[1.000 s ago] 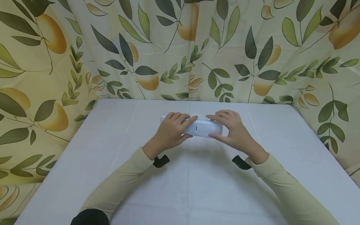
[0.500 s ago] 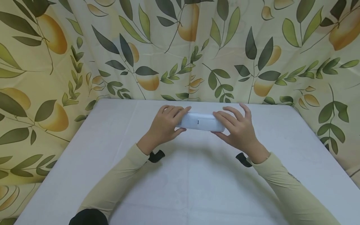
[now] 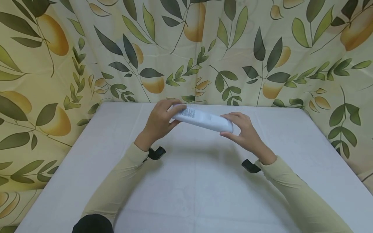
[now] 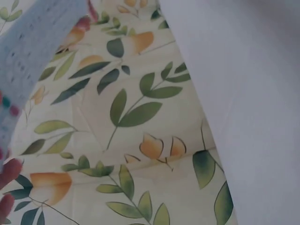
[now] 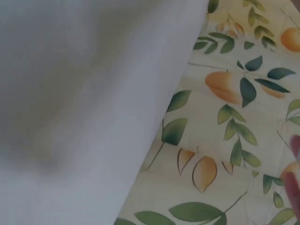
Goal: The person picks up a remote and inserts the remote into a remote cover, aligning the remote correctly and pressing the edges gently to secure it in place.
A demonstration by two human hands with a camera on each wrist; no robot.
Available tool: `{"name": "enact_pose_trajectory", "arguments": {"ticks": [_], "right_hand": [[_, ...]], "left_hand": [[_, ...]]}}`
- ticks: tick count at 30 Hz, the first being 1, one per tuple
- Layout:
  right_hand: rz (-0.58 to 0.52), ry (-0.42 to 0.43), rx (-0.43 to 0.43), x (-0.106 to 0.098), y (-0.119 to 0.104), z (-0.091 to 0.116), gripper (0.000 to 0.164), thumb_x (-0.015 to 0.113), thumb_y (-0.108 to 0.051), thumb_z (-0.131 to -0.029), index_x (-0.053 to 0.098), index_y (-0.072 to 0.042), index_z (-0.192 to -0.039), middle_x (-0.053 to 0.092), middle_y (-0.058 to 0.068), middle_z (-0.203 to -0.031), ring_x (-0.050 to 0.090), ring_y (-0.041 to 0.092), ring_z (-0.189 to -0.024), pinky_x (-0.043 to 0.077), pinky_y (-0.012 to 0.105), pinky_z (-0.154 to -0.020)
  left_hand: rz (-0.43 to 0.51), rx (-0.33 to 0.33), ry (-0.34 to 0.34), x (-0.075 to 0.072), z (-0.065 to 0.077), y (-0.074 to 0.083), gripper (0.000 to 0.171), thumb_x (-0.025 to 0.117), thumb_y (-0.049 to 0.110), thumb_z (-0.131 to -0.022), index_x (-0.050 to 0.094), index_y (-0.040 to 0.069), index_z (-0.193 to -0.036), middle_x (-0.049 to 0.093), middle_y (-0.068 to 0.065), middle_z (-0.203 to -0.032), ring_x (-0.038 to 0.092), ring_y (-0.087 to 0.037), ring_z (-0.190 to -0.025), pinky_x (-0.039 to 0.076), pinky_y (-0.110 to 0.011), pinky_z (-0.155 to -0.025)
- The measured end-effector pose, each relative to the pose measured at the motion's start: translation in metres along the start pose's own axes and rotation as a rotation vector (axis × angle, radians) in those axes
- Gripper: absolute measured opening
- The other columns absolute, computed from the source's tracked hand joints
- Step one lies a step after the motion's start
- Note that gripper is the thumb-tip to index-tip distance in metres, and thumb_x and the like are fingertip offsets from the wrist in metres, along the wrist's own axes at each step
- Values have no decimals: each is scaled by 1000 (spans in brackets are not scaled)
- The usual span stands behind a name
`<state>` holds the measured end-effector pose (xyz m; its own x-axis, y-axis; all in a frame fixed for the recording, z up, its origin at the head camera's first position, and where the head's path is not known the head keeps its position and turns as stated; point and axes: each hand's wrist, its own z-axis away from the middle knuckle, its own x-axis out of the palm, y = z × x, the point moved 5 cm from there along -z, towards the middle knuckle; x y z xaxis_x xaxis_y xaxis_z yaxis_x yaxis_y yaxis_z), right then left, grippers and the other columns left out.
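Note:
A long white oblong pack (image 3: pixel 207 120) with a rounded right end is held over the far part of the table, tilted with its left end higher. Grey print covers the part by my left hand (image 3: pixel 158 120), which grips the left end with thumb below and fingers above. My right hand (image 3: pixel 244 130) pinches the other end between thumb and fingers. In the left wrist view the pack (image 4: pixel 29 56) shows dark specks and coloured dots, with blurred fingertips (image 4: pixel 10 172) near it. Only some fingers (image 5: pixel 292 190) of my right hand enter the right wrist view.
A white cloth covers the table (image 3: pixel 186 191). Behind it hangs a curtain (image 3: pixel 180 64) printed with leaves and orange fruit. Each wrist has a black strap mount (image 3: pixel 156 153). A dark round shape (image 3: pixel 93 224) sits at the bottom left.
My left hand has moved left and up, lifting that end of the pack, which has turned from level to slanted and now shows its printed face. My right hand's raised fingers have come down.

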<state>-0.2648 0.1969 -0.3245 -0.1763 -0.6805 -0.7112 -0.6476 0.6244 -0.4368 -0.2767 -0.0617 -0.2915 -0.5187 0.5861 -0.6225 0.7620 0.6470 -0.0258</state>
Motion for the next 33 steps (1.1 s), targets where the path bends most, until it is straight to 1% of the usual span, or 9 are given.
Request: {"name": "enact_pose_trajectory", "arguments": {"ticks": [3,5,12,14,16,20,25,29,33], "right_hand": [[75,-116,-9,5,-1,1,46,75,-19,-75,61,-5,-117,64,15,-113,50,32,-111,31,54,-94],[144,-148,-51,9,-5,-1,45,74,-23,-76,63,-6,-116,66,12,-109,53,31,-107,33,55,-94],[350,-45,-264,24,-37,-13,39,78,-28,-73,68,-8,-105,70,9,-94,60,28,-97,39,57,-93],[356,-22,-275,28,-41,-16,35,79,-24,-73,68,-7,-101,71,9,-91,60,28,-95,39,57,-92],[313,-16,-235,31,-41,-19,33,80,-19,-72,68,-5,-99,71,10,-89,60,28,-93,40,55,-92],[184,-29,-74,34,-34,-22,30,78,-13,-74,67,-2,-100,70,11,-92,59,28,-96,40,51,-93],[96,-42,63,36,-25,-22,30,74,-14,-79,66,1,-104,69,15,-98,57,30,-102,37,53,-97],[65,-52,139,38,-17,-20,32,72,-13,-81,65,4,-107,68,18,-102,56,32,-105,36,55,-98],[57,-103,193,41,-10,-21,37,70,-14,-83,62,4,-114,67,19,-105,55,34,-105,38,54,-95]], "left_hand": [[-16,30,-58,2,0,0,34,81,18,-71,68,11,-102,68,-7,-104,63,-25,-98,45,-39,-95],[-33,45,-94,4,0,1,32,81,23,-71,68,13,-98,70,-4,-100,64,-22,-94,45,-39,-93],[-77,94,-170,12,-12,17,31,76,37,-75,64,14,-93,69,1,-92,64,-18,-92,46,-38,-89],[-86,95,-161,12,-17,23,34,74,41,-76,64,13,-93,69,1,-90,64,-19,-92,46,-38,-88],[-86,79,-145,12,-23,28,38,73,43,-76,64,10,-95,70,-1,-92,64,-19,-91,46,-36,-87],[-31,-15,-124,16,-32,30,45,71,41,-79,62,7,-107,69,-3,-98,63,-18,-89,47,-34,-82],[129,-183,-145,29,-30,20,49,71,33,-82,56,5,-119,65,-3,-91,59,-15,-81,45,-30,-73],[266,-326,-294,49,-20,13,36,64,30,-88,57,6,-115,67,-3,-90,55,-14,-73,42,-24,-65],[412,-503,-429,68,-14,7,30,57,31,-93,57,7,-111,69,-6,-96,57,-16,-75,41,-27,-63]]}}
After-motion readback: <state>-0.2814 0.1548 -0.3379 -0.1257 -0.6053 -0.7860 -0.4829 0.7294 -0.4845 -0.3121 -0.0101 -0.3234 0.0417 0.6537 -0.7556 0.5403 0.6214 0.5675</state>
